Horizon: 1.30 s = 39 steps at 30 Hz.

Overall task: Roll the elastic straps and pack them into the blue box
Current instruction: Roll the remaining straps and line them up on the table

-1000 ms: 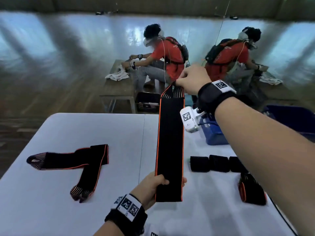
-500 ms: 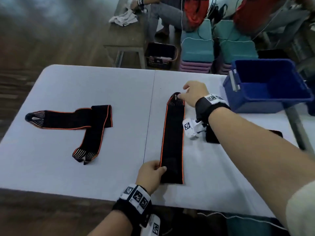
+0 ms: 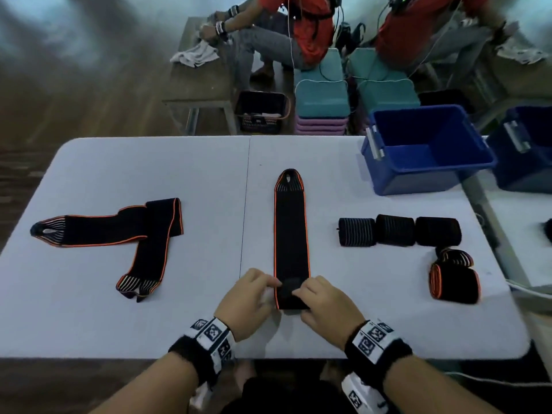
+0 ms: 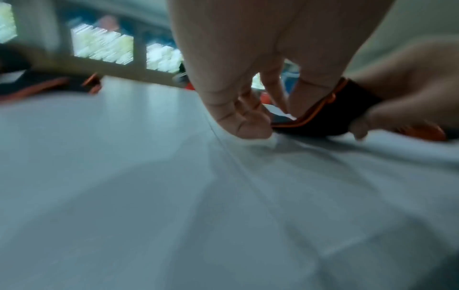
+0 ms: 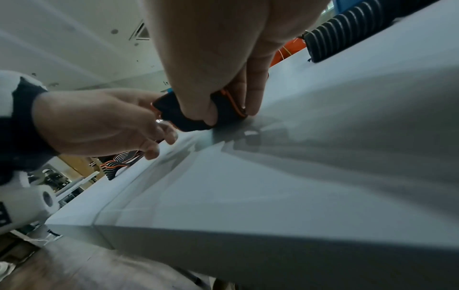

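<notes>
A black elastic strap with orange edges (image 3: pixel 291 234) lies flat and straight on the white table (image 3: pixel 119 309), running away from me. My left hand (image 3: pixel 254 297) and right hand (image 3: pixel 321 298) both pinch its near end (image 4: pixel 323 117), which is folded up into the start of a roll (image 5: pixel 191 115). Two more unrolled straps (image 3: pixel 143 231) lie crossed at the left. Several rolled straps (image 3: pixel 397 231) sit in a row at the right, with an orange-edged roll (image 3: pixel 454 282) nearer me. The open blue box (image 3: pixel 424 147) stands at the table's far right.
A second blue bin (image 3: pixel 525 150) stands further right past a gap. Beyond the table are a wooden bench (image 3: pixel 197 85), a black basket (image 3: pixel 261 112), teal stacked cushions (image 3: pixel 322 97) and seated people in red shirts (image 3: pixel 313 25).
The strap was held up stretched between both hands, then laid flat on the table. My right hand left the far end and came to the near end beside the left.
</notes>
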### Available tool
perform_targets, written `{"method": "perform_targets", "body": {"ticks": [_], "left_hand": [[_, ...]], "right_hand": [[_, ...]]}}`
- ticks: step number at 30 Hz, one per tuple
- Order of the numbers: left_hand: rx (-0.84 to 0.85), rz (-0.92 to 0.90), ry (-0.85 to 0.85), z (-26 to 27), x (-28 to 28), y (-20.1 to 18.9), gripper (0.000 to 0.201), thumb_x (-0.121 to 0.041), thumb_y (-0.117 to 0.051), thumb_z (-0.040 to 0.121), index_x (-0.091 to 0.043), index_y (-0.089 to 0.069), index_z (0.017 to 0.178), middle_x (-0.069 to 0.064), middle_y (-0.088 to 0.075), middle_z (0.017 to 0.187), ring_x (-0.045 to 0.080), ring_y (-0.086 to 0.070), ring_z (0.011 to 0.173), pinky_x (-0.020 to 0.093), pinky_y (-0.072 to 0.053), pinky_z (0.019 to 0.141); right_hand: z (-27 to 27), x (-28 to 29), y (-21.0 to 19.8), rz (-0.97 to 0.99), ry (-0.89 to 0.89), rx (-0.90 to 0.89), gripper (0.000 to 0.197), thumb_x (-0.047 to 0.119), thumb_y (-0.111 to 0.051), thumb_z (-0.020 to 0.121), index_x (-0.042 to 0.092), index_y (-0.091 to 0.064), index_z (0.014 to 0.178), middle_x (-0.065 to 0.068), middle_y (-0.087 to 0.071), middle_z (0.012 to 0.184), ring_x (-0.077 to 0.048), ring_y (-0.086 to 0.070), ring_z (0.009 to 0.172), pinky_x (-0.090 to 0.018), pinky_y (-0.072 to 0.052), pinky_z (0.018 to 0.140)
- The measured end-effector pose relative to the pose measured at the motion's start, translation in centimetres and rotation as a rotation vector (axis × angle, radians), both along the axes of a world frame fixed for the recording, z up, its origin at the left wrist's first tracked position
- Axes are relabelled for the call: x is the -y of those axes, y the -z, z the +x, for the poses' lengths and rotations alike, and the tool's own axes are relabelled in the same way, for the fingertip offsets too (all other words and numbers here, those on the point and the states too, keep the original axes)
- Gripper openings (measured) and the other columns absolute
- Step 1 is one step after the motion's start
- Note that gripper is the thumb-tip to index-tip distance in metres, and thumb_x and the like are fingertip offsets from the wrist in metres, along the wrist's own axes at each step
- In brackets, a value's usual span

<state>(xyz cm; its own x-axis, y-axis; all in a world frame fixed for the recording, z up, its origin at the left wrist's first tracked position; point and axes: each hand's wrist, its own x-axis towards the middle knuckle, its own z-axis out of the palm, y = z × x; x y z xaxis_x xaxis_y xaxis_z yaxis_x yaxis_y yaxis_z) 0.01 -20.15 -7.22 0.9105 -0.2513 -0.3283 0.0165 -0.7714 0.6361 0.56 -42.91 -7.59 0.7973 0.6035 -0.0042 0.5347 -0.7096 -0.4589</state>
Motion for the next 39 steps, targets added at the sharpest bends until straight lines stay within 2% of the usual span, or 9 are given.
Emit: {"method": "perform_targets", "body": {"ticks": [2, 5, 10, 13, 18, 22, 26, 31, 39], "left_hand": [[0.096, 0.099, 0.227, -0.4, 0.3, -0.2, 0.043, -0.02, -0.061, 0.085, -0.031, -0.061, 0.127, -0.013, -0.05, 0.125, 0.008, -0.048, 0.109, 0.025, -0.047, 0.093], [0.176, 0.13, 0.26, -0.8, 1.0, 0.1, 0.038, -0.015, -0.059, 0.089, -0.025, -0.066, 0.125, -0.007, -0.057, 0.125, 0.017, -0.051, 0.111, 0.031, -0.048, 0.094], [0.154, 0.014, 0.098, -1.4, 0.9, 0.7, 0.027, -0.012, -0.058, 0.094, -0.02, -0.071, 0.116, -0.006, -0.064, 0.117, 0.013, -0.057, 0.107, 0.03, -0.048, 0.092], [0.133, -0.072, -0.098, -1.4, 1.2, 1.2, 0.01, -0.018, -0.064, 0.092, -0.024, -0.07, 0.098, -0.013, -0.064, 0.09, 0.007, -0.059, 0.082, 0.026, -0.047, 0.075], [0.033, -0.159, -0.406, -0.5, 2.0, 1.8, 0.031, -0.028, -0.069, 0.09, -0.037, -0.055, 0.116, -0.016, -0.07, 0.072, -0.004, -0.064, 0.074, 0.016, -0.048, 0.068], [0.123, -0.019, -0.265, 0.5, 2.2, 1.6, 0.036, -0.029, -0.064, 0.091, -0.042, -0.046, 0.12, -0.014, -0.066, 0.073, 0.002, -0.062, 0.07, 0.03, -0.054, 0.063], [0.402, 0.19, -0.001, 1.2, 2.2, 1.3, 0.025, -0.019, -0.071, 0.087, -0.03, -0.07, 0.11, -0.007, -0.062, 0.104, 0.019, -0.057, 0.089, 0.032, -0.056, 0.057], [0.475, 0.279, 0.307, 1.6, 0.8, 1.2, 0.05, -0.025, -0.071, 0.077, -0.016, -0.067, 0.126, -0.001, -0.066, 0.12, 0.025, -0.061, 0.095, 0.036, -0.058, 0.077], [0.445, 0.153, 0.207, -0.1, 0.9, 0.2, 0.05, -0.014, -0.077, 0.079, -0.012, -0.066, 0.129, -0.003, -0.073, 0.104, 0.021, -0.065, 0.089, 0.031, -0.058, 0.078]], "right_hand": [[-0.5, -0.2, 0.1, 0.012, 0.002, -0.013, 0.032, 0.012, -0.069, 0.068, 0.014, -0.073, 0.101, -0.002, -0.065, 0.093, -0.023, -0.059, 0.087, -0.034, -0.055, 0.071], [-0.6, 0.0, 0.0, 0.023, 0.029, -0.034, 0.034, 0.019, -0.061, 0.074, 0.019, -0.073, 0.106, 0.002, -0.065, 0.096, -0.02, -0.057, 0.09, -0.029, -0.054, 0.07], [-0.2, 1.2, 0.3, 0.152, 0.219, -0.29, 0.036, 0.014, -0.068, 0.08, 0.022, -0.072, 0.115, 0.008, -0.068, 0.107, -0.012, -0.058, 0.102, -0.024, -0.048, 0.091], [0.3, 1.1, 0.3, 0.25, 0.375, -0.412, 0.022, 0.018, -0.072, 0.084, 0.027, -0.074, 0.104, 0.01, -0.071, 0.092, -0.006, -0.063, 0.087, -0.025, -0.052, 0.082], [1.1, 0.2, 0.4, 0.375, 0.618, -0.51, 0.044, 0.019, -0.074, 0.085, 0.035, -0.059, 0.122, 0.002, -0.069, 0.074, -0.007, -0.066, 0.076, -0.028, -0.056, 0.078], [1.4, -0.5, 0.6, 0.185, 0.456, -0.337, 0.037, 0.021, -0.064, 0.094, 0.032, -0.055, 0.129, 0.009, -0.061, 0.077, -0.009, -0.06, 0.074, -0.028, -0.053, 0.074], [1.2, -0.5, 0.8, -0.007, 0.301, -0.068, 0.029, 0.02, -0.062, 0.097, 0.014, -0.068, 0.125, -0.006, -0.062, 0.103, -0.025, -0.062, 0.089, -0.037, -0.056, 0.071], [1.0, 0.6, 0.6, -0.091, 0.08, 0.074, 0.056, 0.039, -0.073, 0.079, 0.007, -0.067, 0.125, -0.008, -0.064, 0.12, -0.026, -0.061, 0.101, -0.033, -0.057, 0.088], [0.9, 0.1, 0.2, -0.032, 0.099, 0.061, 0.045, 0.006, -0.077, 0.076, 0.002, -0.07, 0.12, -0.009, -0.07, 0.103, -0.03, -0.065, 0.094, -0.037, -0.058, 0.084]]}}
